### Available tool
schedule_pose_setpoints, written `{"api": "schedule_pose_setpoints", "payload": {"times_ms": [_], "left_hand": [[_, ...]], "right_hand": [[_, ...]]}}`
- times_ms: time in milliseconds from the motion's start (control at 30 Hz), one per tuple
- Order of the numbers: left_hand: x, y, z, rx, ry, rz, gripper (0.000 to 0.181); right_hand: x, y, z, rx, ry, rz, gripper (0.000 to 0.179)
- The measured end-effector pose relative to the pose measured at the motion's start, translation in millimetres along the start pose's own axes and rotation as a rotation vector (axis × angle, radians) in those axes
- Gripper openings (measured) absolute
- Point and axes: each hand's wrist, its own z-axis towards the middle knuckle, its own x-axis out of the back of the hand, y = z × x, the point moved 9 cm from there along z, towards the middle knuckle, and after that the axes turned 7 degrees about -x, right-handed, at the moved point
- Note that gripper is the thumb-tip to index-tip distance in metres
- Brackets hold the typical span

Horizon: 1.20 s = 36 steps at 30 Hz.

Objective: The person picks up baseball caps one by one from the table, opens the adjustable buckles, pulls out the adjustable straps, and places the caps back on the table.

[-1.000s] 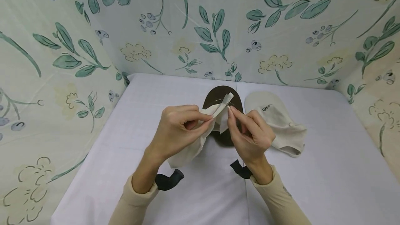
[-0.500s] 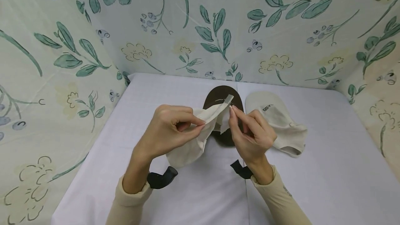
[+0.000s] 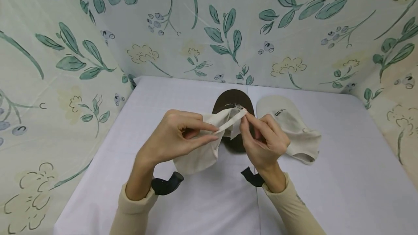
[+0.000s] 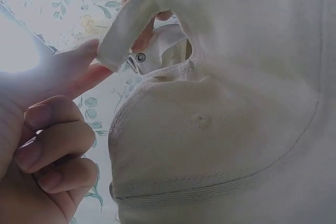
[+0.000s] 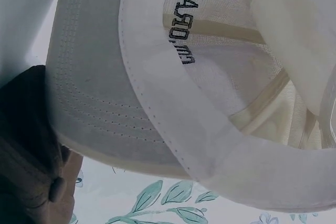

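- The left hand (image 3: pixel 177 137) has its thumb and first finger on the near left end of the strap (image 3: pixel 230 122); the left wrist view suggests a light pinch, with the other fingers curled below it.
- The right hand (image 3: pixel 266 140) pinches the far right end of this strap, between thumb and first finger.
- So the strap lies between the two hands, its long axis slanting from near left to far right, and the fingertips of both hands are close to each other.
- A metal snap (image 4: pixel 140 57) shows beyond the strap in the left wrist view, near the right hand's fingers.
- The body of the held cap (image 3: pixel 197 162), pale in colour, is on the left hand's side; it hangs below this hand and is partly hidden by it.
- On the far side, the brown cap (image 3: pixel 228 97) lies behind the held cap, which covers a part of it.
- To the right, beyond the right hand, lies the second pale cap (image 3: pixel 290 119), just beside the brown cap, with its lettered part on the far side.
- Below everything, the worktop (image 3: pixel 339 191) has a white cloth.
- Around it, the flowered curtain (image 3: pixel 189 39) stands at the far, left and right sides.
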Motion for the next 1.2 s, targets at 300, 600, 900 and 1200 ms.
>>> {"api": "schedule_pose_setpoints", "payload": {"times_ms": [300, 600, 900, 1200], "left_hand": [[13.7, -2.9, -3.3, 0.012, 0.036, 0.18, 0.026], [13.4, -12.3, -5.7, 0.083, -0.011, 0.344, 0.023], [29.9, -10.7, -7.3, 0.023, 0.147, 0.335, 0.02], [41.8, -13.6, -10.1, -0.018, 0.216, 0.248, 0.024]], "right_hand": [[1.1, 0.9, 1.4, -0.011, -0.007, -0.015, 0.004], [1.9, 3.3, 3.0, -0.034, -0.003, -0.019, 0.005], [-1.2, -10.6, 0.6, 0.104, -0.03, 0.095, 0.02], [-1.0, -14.9, 4.2, 0.12, -0.048, 0.174, 0.021]]}}
